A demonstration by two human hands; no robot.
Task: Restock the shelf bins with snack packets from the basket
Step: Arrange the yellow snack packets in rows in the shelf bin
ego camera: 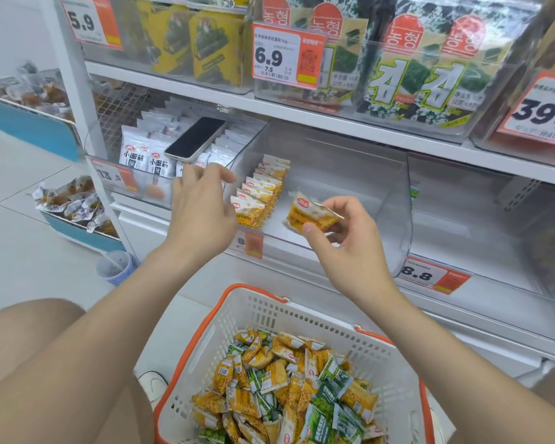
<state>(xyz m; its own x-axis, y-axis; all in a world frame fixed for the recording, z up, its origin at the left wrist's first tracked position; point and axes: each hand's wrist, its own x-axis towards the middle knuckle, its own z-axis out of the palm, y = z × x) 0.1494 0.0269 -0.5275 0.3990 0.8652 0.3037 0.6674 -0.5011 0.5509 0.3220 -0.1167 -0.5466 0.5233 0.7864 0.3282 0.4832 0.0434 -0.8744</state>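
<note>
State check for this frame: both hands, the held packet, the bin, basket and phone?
Left hand: open, holding nothing, by the packet row.
Right hand: pinches a yellow packet.
Yellow packet: held tilted, not yet placed.
Clear bin: one upright packet row at left, rest bare.
Basket: loose heap of yellow and green packets.
Phone: screen dark, lying on white packets.

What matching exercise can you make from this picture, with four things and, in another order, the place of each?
Things:
1. phone
2. single yellow packet
3. row of yellow packets
4. cup

Places:
A. on the floor
B. in the right hand
C. on the white packets
D. in the clear bin

Pairs: 1-C, 2-B, 3-D, 4-A
</note>
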